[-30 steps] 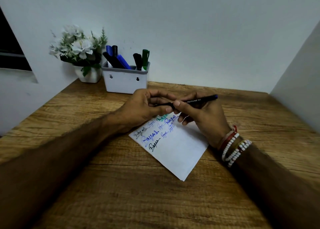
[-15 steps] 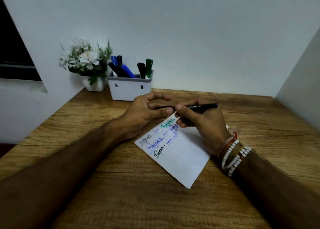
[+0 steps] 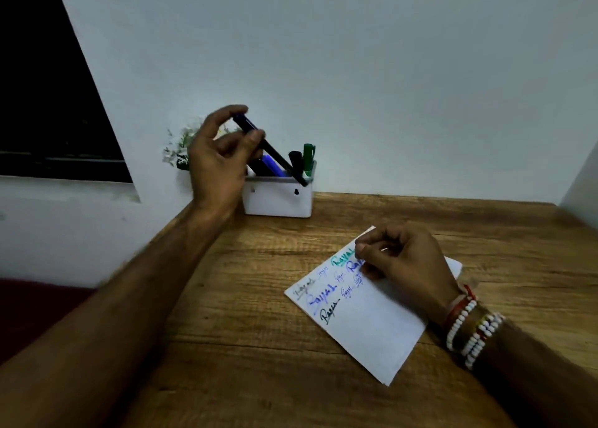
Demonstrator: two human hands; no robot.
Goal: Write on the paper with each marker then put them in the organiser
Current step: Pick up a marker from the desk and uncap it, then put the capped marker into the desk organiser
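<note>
Over the organiser [image 3: 278, 201], at the back of the counter [image 3: 242, 379], the marker [image 3: 279, 158] is now hanging at a slant. Its upper end is sitting high and its lower end is crossing the organiser's front rim near the right corner. Whether the tip is already inside, I cannot tell.

A second ago the marker was lying level just above the paper [image 3: 372, 317], with both hands on it. The left hand [image 3: 223, 159] is now carrying it alone, pinching the upper part between thumb and curled fingers. The right hand [image 3: 404, 259] is resting on the paper's far corner, fingers loosely curled with nothing showing in them.

Writing with this marker is probably finished and the putting-away step is under way. What is remaining, I judge, is lowering it into a free gap. A blue marker [image 3: 270, 166], a black marker [image 3: 295, 160] and a green marker [image 3: 309, 157] are already standing in the organiser, so the tip could be snagging on one of them.

The paper is showing words in blue, green and black. No loose marker is lying on the visible counter, so this is likely among the last. Flowers [image 3: 179, 151] are peeking out behind the left hand.
</note>
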